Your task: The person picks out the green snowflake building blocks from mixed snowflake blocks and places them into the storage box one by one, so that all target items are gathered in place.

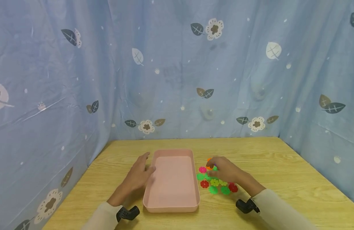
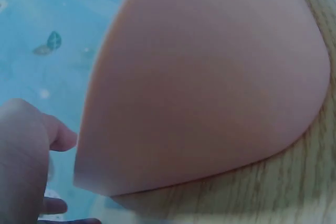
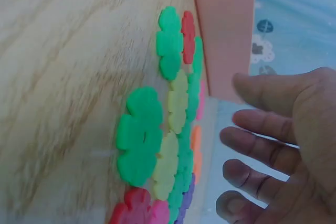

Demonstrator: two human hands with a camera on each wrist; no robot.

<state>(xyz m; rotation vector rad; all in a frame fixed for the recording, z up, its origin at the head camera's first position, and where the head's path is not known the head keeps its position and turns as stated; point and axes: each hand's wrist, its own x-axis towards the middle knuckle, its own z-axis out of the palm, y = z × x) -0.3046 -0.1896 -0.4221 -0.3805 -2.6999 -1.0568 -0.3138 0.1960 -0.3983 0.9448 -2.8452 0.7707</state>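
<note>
A shallow pink tray [image 1: 171,209] stands on the wooden table. My left hand [image 1: 137,174] is at its left side, thumb at the rim and fingers extended; the left wrist view shows the thumb [image 2: 62,134] beside the tray wall [image 2: 199,87]. To the right of the tray lie several flat flower-shaped plastic pieces in green, red, yellow, pink, orange and purple, among them a green piece [image 3: 140,137] and a red piece [image 1: 204,184]. My right hand [image 1: 223,169] hovers over them, fingers loosely bent and apart, holding nothing.
The wooden table [image 1: 280,179] reaches back to a blue patterned curtain [image 1: 177,80] that hangs behind it and along both sides. A black wrist camera [image 1: 128,213] is on the left sleeve, another black camera [image 1: 247,206] on the right.
</note>
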